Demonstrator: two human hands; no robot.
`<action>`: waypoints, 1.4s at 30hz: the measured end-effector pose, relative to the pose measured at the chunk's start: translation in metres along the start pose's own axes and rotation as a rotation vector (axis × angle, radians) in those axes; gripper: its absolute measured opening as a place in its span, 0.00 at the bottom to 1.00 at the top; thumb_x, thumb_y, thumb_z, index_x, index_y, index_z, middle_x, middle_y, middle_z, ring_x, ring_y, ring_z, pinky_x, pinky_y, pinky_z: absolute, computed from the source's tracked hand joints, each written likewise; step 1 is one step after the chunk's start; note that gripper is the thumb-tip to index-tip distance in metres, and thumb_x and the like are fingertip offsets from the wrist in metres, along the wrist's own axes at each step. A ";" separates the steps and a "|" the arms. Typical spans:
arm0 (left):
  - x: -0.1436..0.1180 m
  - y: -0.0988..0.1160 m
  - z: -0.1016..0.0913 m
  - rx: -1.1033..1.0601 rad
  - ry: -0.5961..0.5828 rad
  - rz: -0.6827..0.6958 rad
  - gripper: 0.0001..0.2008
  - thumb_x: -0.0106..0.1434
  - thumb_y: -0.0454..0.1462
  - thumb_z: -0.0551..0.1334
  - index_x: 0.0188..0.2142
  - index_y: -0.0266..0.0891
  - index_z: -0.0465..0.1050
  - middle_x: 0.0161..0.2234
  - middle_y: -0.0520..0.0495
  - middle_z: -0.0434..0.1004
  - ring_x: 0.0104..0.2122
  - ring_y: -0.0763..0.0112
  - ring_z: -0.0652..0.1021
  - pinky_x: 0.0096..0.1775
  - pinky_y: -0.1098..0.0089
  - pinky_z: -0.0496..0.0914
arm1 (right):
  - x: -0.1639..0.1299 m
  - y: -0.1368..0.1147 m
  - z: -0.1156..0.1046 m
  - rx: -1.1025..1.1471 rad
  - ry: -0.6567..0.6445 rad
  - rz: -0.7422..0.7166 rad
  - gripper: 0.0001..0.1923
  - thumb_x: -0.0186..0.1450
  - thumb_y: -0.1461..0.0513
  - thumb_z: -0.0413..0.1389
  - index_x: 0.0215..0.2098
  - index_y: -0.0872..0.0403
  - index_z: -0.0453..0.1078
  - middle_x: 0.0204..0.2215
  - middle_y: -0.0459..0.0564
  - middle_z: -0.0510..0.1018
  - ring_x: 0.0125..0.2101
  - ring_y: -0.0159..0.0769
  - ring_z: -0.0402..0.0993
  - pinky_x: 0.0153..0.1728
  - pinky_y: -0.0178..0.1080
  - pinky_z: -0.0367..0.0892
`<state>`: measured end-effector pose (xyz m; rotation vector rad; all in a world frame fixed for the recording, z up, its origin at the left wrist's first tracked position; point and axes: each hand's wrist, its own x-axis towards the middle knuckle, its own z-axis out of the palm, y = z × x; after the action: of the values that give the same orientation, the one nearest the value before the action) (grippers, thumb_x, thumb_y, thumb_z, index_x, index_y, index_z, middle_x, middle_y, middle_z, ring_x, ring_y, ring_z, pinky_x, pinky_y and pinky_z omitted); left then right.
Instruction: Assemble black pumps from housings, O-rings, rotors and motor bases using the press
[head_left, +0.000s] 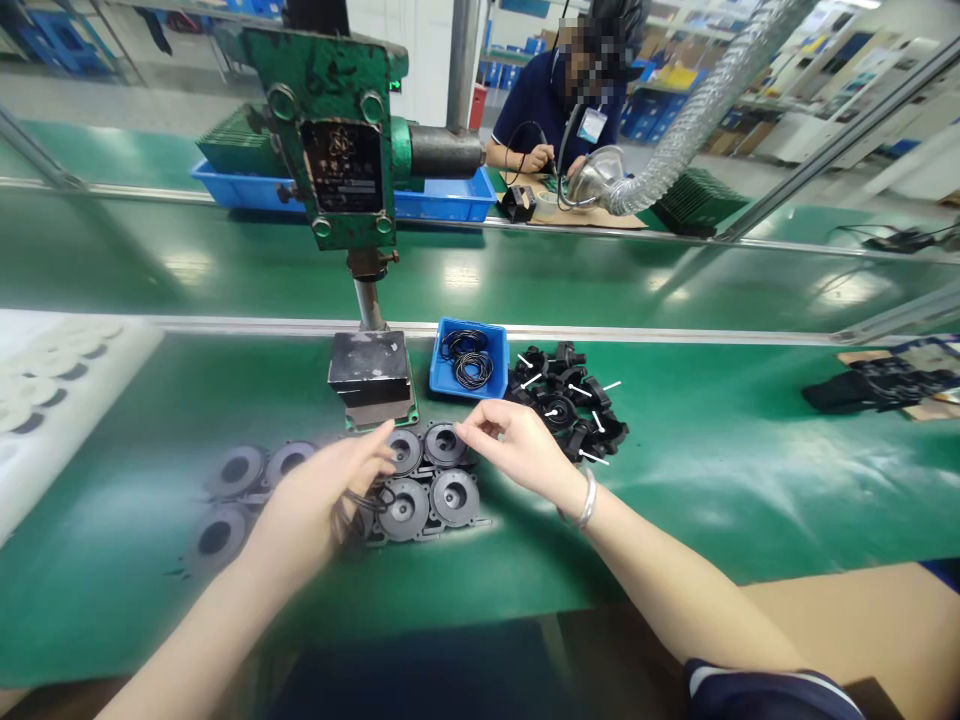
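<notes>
My left hand (pixel 319 490) is curled over the grey round housings, with several thin black rubber rings (pixel 369 502) held under its fingers. My right hand (pixel 517 445) has thumb and forefinger pinched together at the edge of the back right housing (pixel 445 444); what lies between the fingertips is too small to make out. Closer to me sit two more housings, one on the left (pixel 405 508) and one on the right (pixel 454 497), each with a round recess. Part of the group is hidden behind my left hand.
A green press (pixel 337 140) stands over a black block (pixel 369 365). Beside it, a blue bin (pixel 469 385) holds black rings. Black parts with white sticks (pixel 574 400) are piled at right. More grey housings (pixel 238 470) lie left. Across the bench, a co-worker (pixel 555 110) handles small items.
</notes>
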<state>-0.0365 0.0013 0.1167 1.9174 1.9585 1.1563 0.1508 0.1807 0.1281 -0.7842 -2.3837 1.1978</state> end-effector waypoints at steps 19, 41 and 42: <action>0.025 0.009 0.022 0.432 -0.542 0.400 0.23 0.68 0.28 0.48 0.59 0.33 0.70 0.63 0.39 0.67 0.63 0.53 0.68 0.61 0.48 0.67 | 0.015 0.030 -0.010 -0.625 -0.114 -0.593 0.14 0.72 0.65 0.48 0.51 0.56 0.72 0.39 0.54 0.73 0.36 0.36 0.68 0.38 0.37 0.67; 0.007 0.004 0.046 0.388 -0.365 0.388 0.24 0.66 0.27 0.49 0.60 0.30 0.66 0.61 0.33 0.69 0.65 0.50 0.66 0.63 0.45 0.62 | -0.024 0.037 -0.003 -0.302 0.011 -0.679 0.12 0.66 0.68 0.49 0.43 0.55 0.73 0.34 0.53 0.78 0.34 0.35 0.70 0.38 0.40 0.70; 0.009 0.006 0.045 0.381 -0.350 0.369 0.23 0.67 0.28 0.49 0.60 0.29 0.67 0.61 0.33 0.70 0.64 0.51 0.67 0.63 0.45 0.62 | -0.025 0.031 -0.006 -0.258 0.053 -0.639 0.13 0.67 0.69 0.49 0.45 0.55 0.72 0.35 0.53 0.78 0.35 0.35 0.71 0.39 0.40 0.70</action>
<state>-0.0063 0.0262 0.0929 2.5475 1.7732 0.4702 0.1836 0.1839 0.1047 -0.0812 -2.4807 0.6108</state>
